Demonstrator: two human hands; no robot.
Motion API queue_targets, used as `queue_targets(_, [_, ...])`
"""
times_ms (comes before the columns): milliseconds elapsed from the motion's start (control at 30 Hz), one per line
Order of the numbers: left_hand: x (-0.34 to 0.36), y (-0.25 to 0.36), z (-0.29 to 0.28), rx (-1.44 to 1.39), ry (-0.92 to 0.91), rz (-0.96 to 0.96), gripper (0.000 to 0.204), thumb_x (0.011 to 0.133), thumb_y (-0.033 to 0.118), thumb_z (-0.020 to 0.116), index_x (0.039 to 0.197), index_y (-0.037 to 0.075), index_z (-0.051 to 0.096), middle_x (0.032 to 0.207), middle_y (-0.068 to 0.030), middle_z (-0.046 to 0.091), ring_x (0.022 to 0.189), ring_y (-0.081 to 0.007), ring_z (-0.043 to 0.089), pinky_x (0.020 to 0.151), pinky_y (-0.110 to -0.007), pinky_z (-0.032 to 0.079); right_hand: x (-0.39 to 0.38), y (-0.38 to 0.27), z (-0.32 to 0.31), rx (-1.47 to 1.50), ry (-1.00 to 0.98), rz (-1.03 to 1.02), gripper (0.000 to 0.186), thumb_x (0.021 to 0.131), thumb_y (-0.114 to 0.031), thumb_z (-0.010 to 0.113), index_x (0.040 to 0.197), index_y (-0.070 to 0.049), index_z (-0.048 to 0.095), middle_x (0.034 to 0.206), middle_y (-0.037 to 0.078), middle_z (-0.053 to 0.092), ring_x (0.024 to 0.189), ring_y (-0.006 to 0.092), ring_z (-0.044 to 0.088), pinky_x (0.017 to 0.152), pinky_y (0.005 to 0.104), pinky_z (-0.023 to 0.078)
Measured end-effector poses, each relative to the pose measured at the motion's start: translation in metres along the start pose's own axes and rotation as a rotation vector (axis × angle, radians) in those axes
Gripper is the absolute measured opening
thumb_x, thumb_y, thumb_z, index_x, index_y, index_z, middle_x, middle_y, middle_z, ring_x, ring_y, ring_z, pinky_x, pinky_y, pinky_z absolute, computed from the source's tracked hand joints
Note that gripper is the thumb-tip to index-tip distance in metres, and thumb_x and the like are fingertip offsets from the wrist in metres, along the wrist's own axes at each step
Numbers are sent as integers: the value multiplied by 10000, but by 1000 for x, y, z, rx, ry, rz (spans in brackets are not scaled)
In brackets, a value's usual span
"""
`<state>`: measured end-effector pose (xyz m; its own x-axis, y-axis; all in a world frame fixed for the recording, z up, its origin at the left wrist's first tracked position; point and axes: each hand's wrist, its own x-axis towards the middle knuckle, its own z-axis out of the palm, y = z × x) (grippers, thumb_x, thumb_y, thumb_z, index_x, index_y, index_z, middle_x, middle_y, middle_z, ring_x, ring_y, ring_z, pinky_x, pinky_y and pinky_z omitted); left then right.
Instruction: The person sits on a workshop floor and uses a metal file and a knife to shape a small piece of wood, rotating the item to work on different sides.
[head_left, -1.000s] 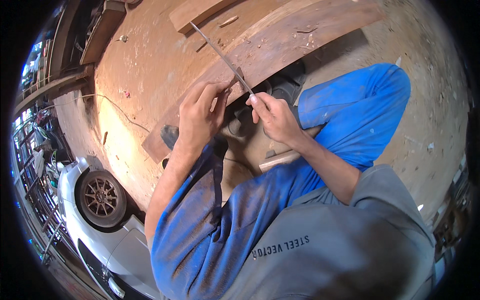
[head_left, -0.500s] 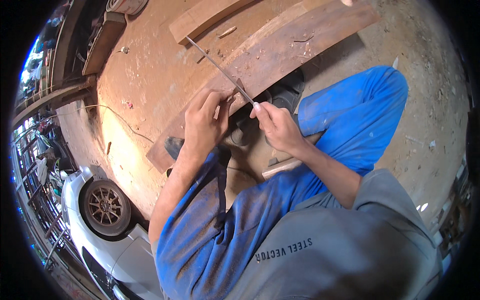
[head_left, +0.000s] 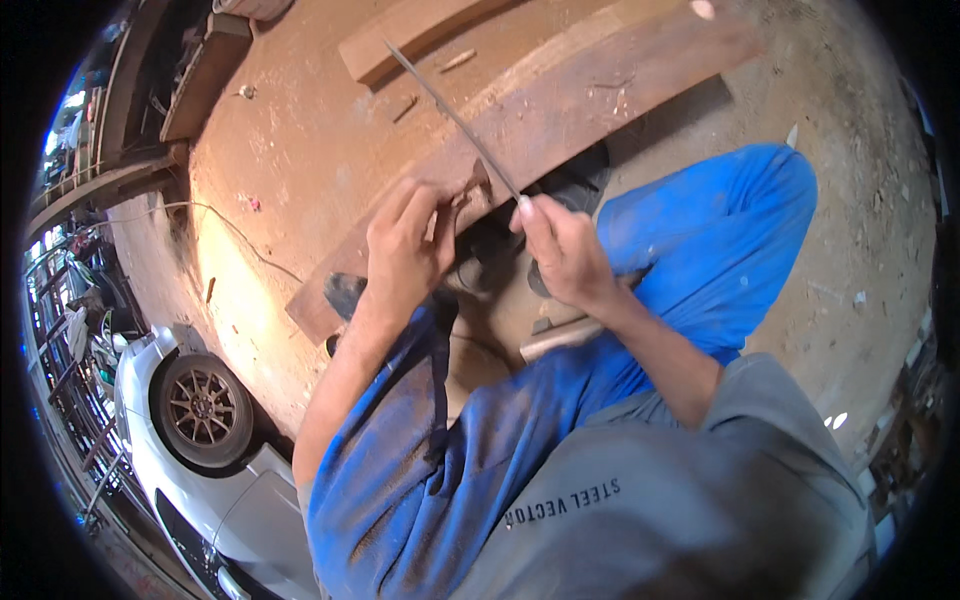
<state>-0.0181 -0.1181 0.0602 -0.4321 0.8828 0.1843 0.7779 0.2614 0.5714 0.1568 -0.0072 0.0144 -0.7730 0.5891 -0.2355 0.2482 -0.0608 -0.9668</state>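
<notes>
In the head view we sit low on the dirt floor (head_left: 860, 250), knees in blue trousers (head_left: 700, 230), with a long wooden plank (head_left: 600, 110) lying in front of us. Our right hand (head_left: 565, 255) has its grip closed on the near end of a thin metal blade (head_left: 455, 115), which slants up and away over the plank. Our left hand (head_left: 405, 250) is curled shut on a small brown piece (head_left: 470, 190) held just beside the blade, at the plank's near edge. We judge the risk to be a slip: the blade runs close to our left fingertips, and a skid off that small piece could nick them
</notes>
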Motion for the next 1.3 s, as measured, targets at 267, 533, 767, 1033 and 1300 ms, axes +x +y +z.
queue_targets(267, [-1,-4,1,-45,-35,50,209,820,-122,729,992,-3,721,942,-147,740,855,-273,751,728,-338,580,1,19,6,35,-48,-16,347,1089,-245,514,891,24,608,686,232,613,629,387,659,575,441,480])
queue_targets(533, [-5,-4,3,-31,-43,50,236,811,-141,712,1002,-3,725,953,-153,740,877,-284,752,743,-334,579,-2,41,9,-131,-29,-134,362,1108,-259,468,890,-6,607,588,101,557,524,206,603,513,387,437])
queue_targets(767, [-11,0,-7,-24,-42,4,261,798,-151,711,1016,-7,727,964,-162,738,908,-295,753,772,-331,576,-8,3,12,-43,-54,-114,285,1070,-216,550,907,13,599,656,245,606,638,463,643,536,491,465])
queue_targets(1033, [-9,2,-5,-31,-30,8,258,800,-143,714,1014,-1,724,961,-159,735,907,-302,749,769,-336,573,-7,3,15,88,36,-256,309,1066,-229,560,886,19,598,633,256,585,633,477,635,538,519,455])
queue_targets(1300, [-7,1,-4,-34,-15,32,256,811,-156,692,1013,-2,718,950,-153,730,882,-289,745,747,-332,569,-6,8,14,12,49,-184,362,1070,-243,558,819,16,591,618,263,578,624,486,626,524,526,442])
